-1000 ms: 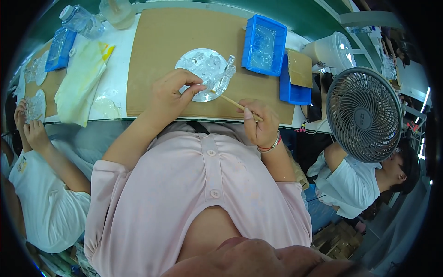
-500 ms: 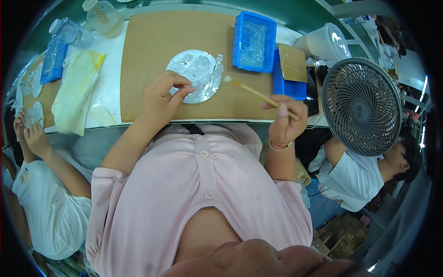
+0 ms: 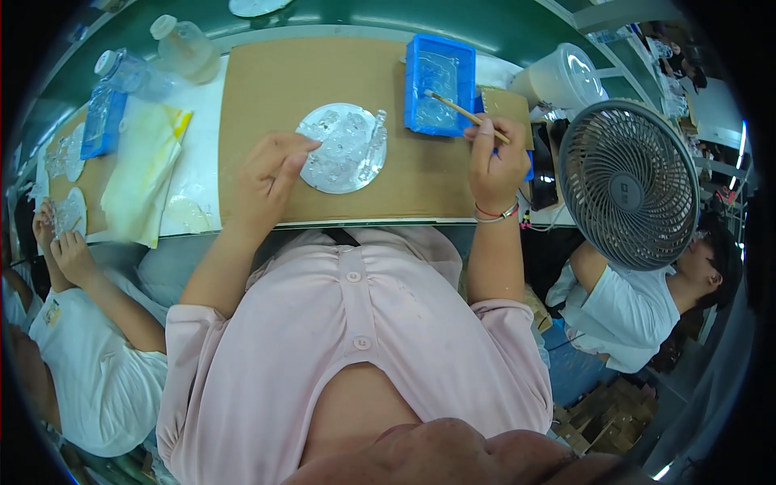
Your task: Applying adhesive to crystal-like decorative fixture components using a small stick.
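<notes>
In my right hand (image 3: 499,166) is a thin wooden brush (image 3: 465,111), held between thumb and fingers. Its pale tip is over the near part of a blue tray (image 3: 412,105), which contains something clear and glossy. My left hand (image 3: 271,171) is closed in a loose pinch at the left edge of a round silvery disc (image 3: 343,185). Whatever lies between those fingertips is too small to make out. Several clear, lumpy pieces (image 3: 335,141) are on the disc, and a clear, knobbly stick-like piece (image 3: 377,137) lies along its right side.
Brown cardboard (image 3: 275,81) covers the table under the disc. To the left are a yellow-white cloth (image 3: 149,174) and plastic bottles (image 3: 187,56). A lidded tub (image 3: 558,77) and a fan (image 3: 629,186) stand right. Other people sit on both sides; one person's hands (image 3: 73,250) work at the left.
My right hand has moved up, bringing the brush tip from beside the disc to over the blue tray. My left hand has drawn back from the disc's middle to its left edge.
</notes>
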{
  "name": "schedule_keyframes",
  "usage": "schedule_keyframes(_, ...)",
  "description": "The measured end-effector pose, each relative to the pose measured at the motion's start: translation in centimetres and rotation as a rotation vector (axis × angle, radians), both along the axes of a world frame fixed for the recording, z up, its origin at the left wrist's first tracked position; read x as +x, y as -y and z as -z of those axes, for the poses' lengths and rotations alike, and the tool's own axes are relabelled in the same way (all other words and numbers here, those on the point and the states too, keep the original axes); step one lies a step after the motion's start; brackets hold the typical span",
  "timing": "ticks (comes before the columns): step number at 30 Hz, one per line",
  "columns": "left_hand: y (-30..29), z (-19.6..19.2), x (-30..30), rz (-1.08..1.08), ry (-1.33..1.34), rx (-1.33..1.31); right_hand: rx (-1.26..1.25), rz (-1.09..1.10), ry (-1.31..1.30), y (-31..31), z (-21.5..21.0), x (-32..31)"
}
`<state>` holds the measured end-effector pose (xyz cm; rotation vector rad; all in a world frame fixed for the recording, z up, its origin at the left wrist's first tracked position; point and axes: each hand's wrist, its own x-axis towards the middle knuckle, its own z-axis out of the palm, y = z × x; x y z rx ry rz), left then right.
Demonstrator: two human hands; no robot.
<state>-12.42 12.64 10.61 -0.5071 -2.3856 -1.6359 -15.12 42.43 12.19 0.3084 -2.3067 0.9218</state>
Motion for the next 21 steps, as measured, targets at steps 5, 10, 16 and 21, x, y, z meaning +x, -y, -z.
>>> schedule_keyframes(5,-0.4,0.7,-8.6,-0.166,-0.225,-0.215,0.059,0.018,0.061,-0.3,0.4,0.2)
schedule_keyframes(10,-0.5,1.3,-20.7,-0.469,-0.112,-0.626,0.06,0.0,0.068,-0.3,0.5,0.8)
schedule_keyframes(16,3.7,5.5,-30.2,-0.498,-0.267,-0.297,-0.102,-0.109,0.043,-0.1,-1.5,3.8)
schedule_keyframes(21,2.1,-1.2,-26.7,-0.13,-0.139,-0.399,-0.108,-0.223,0.131,-0.5,-1.5,7.4)
